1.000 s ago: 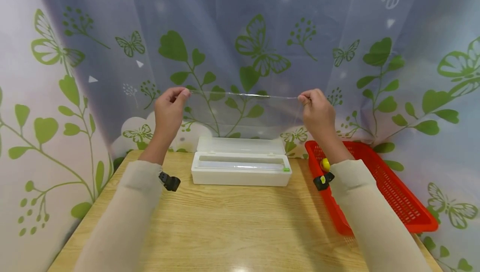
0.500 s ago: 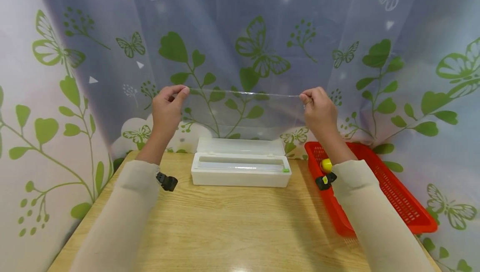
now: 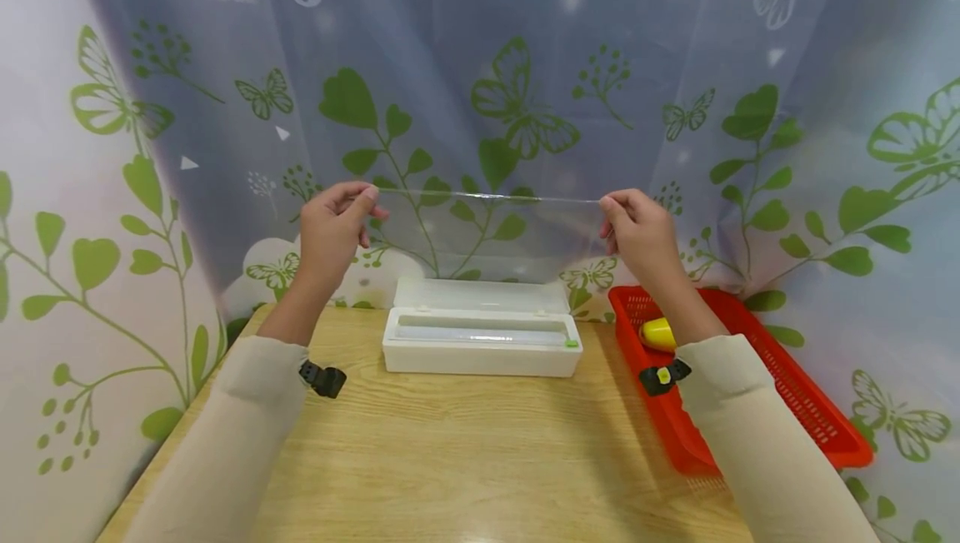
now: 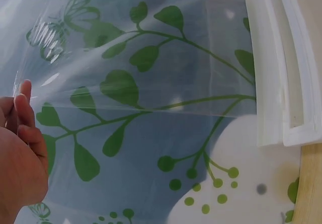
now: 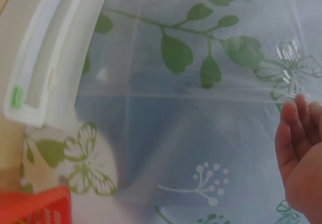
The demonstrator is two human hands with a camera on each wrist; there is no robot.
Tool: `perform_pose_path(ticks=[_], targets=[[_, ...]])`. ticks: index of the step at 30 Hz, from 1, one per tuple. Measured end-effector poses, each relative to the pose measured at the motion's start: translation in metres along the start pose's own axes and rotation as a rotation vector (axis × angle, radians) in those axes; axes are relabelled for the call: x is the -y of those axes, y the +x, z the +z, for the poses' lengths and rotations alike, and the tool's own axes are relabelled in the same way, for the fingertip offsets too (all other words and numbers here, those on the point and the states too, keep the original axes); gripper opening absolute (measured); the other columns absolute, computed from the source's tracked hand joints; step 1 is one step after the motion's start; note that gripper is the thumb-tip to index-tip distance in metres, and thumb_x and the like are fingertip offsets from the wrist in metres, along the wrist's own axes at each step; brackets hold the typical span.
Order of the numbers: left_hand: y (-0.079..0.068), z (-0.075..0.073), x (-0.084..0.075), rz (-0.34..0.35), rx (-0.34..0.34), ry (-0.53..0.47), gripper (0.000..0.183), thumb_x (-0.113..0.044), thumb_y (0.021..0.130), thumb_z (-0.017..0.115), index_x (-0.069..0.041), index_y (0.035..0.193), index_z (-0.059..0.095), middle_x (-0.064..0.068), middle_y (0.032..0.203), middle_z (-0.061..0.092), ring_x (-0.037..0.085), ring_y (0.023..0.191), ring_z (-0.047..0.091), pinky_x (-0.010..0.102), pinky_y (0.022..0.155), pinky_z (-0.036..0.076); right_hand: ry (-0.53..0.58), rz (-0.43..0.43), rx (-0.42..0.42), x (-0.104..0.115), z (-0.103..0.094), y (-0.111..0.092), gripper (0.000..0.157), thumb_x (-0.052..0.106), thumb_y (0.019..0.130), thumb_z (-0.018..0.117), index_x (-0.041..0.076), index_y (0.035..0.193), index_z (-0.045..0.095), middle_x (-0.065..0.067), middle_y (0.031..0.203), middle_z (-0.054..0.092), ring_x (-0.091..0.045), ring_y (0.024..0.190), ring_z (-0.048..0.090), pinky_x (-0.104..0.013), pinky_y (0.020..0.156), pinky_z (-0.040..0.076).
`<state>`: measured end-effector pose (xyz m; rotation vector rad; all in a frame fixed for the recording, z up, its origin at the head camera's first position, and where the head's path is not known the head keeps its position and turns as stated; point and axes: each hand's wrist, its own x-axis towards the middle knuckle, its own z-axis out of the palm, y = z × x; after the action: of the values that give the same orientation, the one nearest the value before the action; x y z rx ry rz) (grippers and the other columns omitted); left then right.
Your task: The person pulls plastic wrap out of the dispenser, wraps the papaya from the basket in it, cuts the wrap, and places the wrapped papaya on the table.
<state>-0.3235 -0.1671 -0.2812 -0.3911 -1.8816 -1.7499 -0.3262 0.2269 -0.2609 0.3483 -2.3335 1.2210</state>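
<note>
In the head view, the left hand (image 3: 333,233) and right hand (image 3: 642,233) each pinch the clear film (image 3: 487,196) by its top edge, up above the white box (image 3: 480,362); I'd pull both sides level and gently so it won't crease. Marks on the curtain (image 3: 420,10) are too faint to read. In the left wrist view, the film shines, wordless. In the right wrist view, I can't read any letters either
</note>
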Motion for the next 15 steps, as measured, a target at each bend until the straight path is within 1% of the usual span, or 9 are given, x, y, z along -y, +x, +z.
perform_pose_path(ticks=[3, 5, 8, 11, 15], targets=[[-0.003, 0.001, -0.002, -0.022, 0.015, -0.03, 0.027, -0.031, 0.098, 0.067, -0.007, 0.11, 0.071, -0.005, 0.087, 0.077, 0.012, 0.047, 0.052, 0.022, 0.047, 0.046, 0.111, 0.045, 0.022, 0.001, 0.0, -0.004, 0.039, 0.044, 0.102, 0.054, 0.009, 0.117, 0.062, -0.009, 0.09, 0.07, -0.021, 0.062, 0.065, -0.027, 0.065, 0.058], [-0.004, 0.002, -0.003, -0.039, 0.017, -0.048, 0.025, -0.03, 0.098, 0.067, -0.008, 0.109, 0.07, -0.003, 0.091, 0.077, 0.012, 0.048, 0.053, 0.021, 0.048, 0.046, 0.153, 0.057, 0.028, 0.002, -0.001, -0.007, 0.039, 0.042, 0.102, 0.056, 0.007, 0.117, 0.062, -0.007, 0.095, 0.073, -0.02, 0.063, 0.066, -0.028, 0.068, 0.058], [-0.006, 0.001, -0.002, -0.06, 0.014, -0.073, 0.024, -0.03, 0.098, 0.068, -0.008, 0.108, 0.07, -0.002, 0.093, 0.077, 0.012, 0.05, 0.054, 0.022, 0.049, 0.046, 0.185, 0.055, 0.036, 0.003, -0.002, -0.011, 0.038, 0.041, 0.102, 0.057, 0.006, 0.115, 0.064, -0.004, 0.1, 0.076, -0.021, 0.066, 0.068, -0.03, 0.07, 0.059], [-0.008, -0.001, -0.001, -0.057, 0.015, -0.096, 0.025, -0.029, 0.097, 0.068, -0.006, 0.109, 0.07, -0.003, 0.092, 0.076, 0.011, 0.051, 0.056, 0.023, 0.049, 0.048, 0.21, 0.052, 0.04, 0.004, -0.003, -0.014, 0.038, 0.04, 0.102, 0.058, 0.005, 0.113, 0.066, -0.001, 0.101, 0.077, -0.022, 0.068, 0.069, -0.03, 0.069, 0.059], [-0.012, -0.003, 0.0, -0.049, 0.012, -0.111, 0.024, -0.029, 0.097, 0.069, -0.007, 0.105, 0.072, -0.005, 0.089, 0.075, 0.011, 0.051, 0.057, 0.023, 0.05, 0.049, 0.24, 0.072, 0.043, 0.005, -0.005, -0.019, 0.04, 0.041, 0.103, 0.057, 0.004, 0.113, 0.068, 0.006, 0.1, 0.077, -0.019, 0.067, 0.07, -0.028, 0.068, 0.058]])
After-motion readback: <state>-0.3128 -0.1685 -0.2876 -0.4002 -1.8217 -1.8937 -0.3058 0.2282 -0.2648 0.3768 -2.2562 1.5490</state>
